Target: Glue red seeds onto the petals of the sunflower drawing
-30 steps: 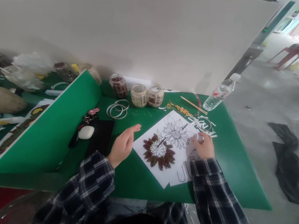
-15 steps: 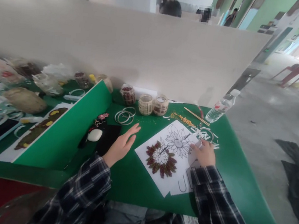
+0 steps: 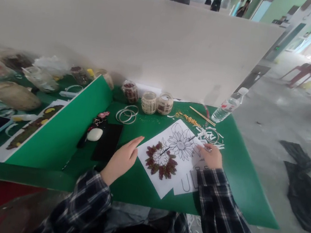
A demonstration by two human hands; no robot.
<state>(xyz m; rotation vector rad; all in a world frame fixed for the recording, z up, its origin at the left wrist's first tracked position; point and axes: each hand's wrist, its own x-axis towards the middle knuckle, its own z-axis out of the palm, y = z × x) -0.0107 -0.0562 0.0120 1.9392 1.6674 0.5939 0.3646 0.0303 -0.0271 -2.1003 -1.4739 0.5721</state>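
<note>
A white paper sheet (image 3: 152,172) with two line-drawn flowers lies askew on the green table (image 3: 138,199). Dark red and green grains cover the outer petals of the lower flower (image 3: 162,169); its centre is bare white. A thin, dark-ended pen-like stick (image 3: 165,151) rests across the drawing. My right hand (image 3: 211,155) has its fingers closed at the right corner of the flower sheet, seemingly pinching it. Beneath lies a second sheet (image 3: 183,188) with large outlined letters, partly covered by my sleeve. My left hand (image 3: 122,160) hovers by the sheet's left corner, fingers extended, holding nothing.
Jars (image 3: 149,103) stand along the white partition (image 3: 143,41). Yellow kernels (image 3: 191,119), sticks (image 3: 203,116), white strips (image 3: 210,136) and a water bottle (image 3: 229,105) are at the right. Left are bangle-like rings (image 3: 126,114), a white oval (image 3: 94,134) and a green divider (image 3: 63,130).
The view has tilted down slightly, so the table's things appear further left and higher. My left hand has come a little nearer the sheet, its fingers closer together. My right hand stays at the corner.
</note>
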